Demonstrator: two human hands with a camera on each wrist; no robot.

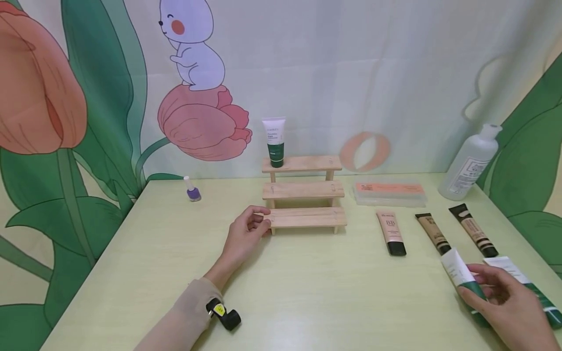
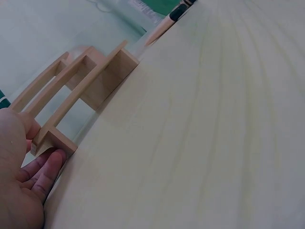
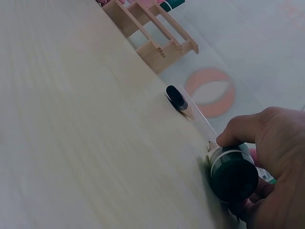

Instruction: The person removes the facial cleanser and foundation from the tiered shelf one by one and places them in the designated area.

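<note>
A three-step wooden display stand [image 1: 307,218] stands at the back middle of the table. My left hand [image 1: 246,235] grips the left end of its lowest step, thumb above and fingers beneath in the left wrist view. On the top step, at the left, a white-and-green squeeze tube [image 1: 274,141] is upright on its cap. At the right, my right hand [image 1: 511,297] holds a similar white-and-green tube [image 1: 458,269] between thumb and fingers, its dark green cap [image 3: 234,179] facing the right wrist camera. Another white-and-green tube [image 1: 509,265] lies beside that hand, partly hidden by it.
A pink BB cream tube [image 1: 391,231] and two tan tubes with dark ends, one [image 1: 432,231] left of the other [image 1: 473,229], lie at the right. Behind them are a flat clear case [image 1: 390,193] and a translucent bottle [image 1: 470,163]. Purple nail polish [image 1: 192,191] stands at back left.
</note>
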